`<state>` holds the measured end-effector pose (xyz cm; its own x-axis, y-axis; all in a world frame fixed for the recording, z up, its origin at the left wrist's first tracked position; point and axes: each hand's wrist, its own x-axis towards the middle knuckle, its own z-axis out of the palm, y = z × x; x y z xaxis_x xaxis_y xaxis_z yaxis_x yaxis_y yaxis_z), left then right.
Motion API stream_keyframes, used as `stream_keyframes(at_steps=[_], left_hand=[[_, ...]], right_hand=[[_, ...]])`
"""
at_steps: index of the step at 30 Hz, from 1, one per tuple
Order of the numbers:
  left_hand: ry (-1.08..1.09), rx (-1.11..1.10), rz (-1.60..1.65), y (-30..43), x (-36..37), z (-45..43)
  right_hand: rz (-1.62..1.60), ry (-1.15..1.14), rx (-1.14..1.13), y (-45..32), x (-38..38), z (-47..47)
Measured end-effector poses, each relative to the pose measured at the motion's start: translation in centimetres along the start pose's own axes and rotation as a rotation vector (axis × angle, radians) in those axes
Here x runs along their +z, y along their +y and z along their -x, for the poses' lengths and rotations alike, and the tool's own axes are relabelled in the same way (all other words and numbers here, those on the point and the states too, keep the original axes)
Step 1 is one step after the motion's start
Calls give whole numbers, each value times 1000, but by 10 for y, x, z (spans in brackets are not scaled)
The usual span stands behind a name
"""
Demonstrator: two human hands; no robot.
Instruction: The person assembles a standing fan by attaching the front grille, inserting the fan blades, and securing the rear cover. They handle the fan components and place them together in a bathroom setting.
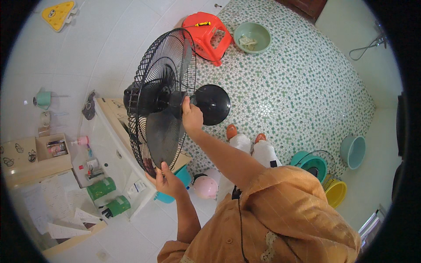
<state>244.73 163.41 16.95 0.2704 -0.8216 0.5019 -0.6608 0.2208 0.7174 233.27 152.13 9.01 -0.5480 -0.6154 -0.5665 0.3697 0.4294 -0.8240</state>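
Observation:
A black pedestal fan stands before me, its dusty grey blades (162, 136) exposed within the rear wire grille (139, 131). My right hand (193, 115) grips the black hub piece (177, 100) at the centre of the blades. Lower down, my left hand (169, 180) holds the rim of the grille, fingers and thumb around the wires. The fan's round black base (213, 104) rests on the floor beyond my right hand. A separate wire grille (320, 154) lies by a green basin (310, 167) at the right.
A red plastic stool (210, 39) carries a yellow-handled screwdriver (203, 24). Near it sits a pale green basin (251, 37) with a cloth inside. A washbasin counter (115, 157) with cups is at left; a pink helmet (205, 186), a yellow basin (337, 192) and a blue bucket (353, 152) stand on the floor.

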Motion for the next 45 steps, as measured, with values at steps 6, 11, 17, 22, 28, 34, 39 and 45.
stream_keyframes(at_steps=[6, 11, 17, 22, 28, 34, 39, 45], left_hand=[[-70, -161, -16, -24, -13, -1], [-100, -105, -83, -17, -12, 1], [-17, -53, -29, -29, -9, 1], [-35, -94, -5, -20, -7, 0], [-25, 70, -182, -19, -8, 1], [-92, -43, -118, -27, -14, 5], [-48, -40, -126, -23, -10, 7], [-50, -114, -36, -7, -6, 4]], right_hand=[[7, 103, -246, 12, 6, -4], [114, 74, -420, 27, 0, -19], [-5, -30, -30, 0, -12, 0], [42, -17, -19, 0, -3, -5], [-134, 74, -156, 15, 7, -9], [-146, 122, -419, 22, 6, -16], [-1, 122, -555, 32, 5, -24], [84, 2, -467, 21, -14, -17]])
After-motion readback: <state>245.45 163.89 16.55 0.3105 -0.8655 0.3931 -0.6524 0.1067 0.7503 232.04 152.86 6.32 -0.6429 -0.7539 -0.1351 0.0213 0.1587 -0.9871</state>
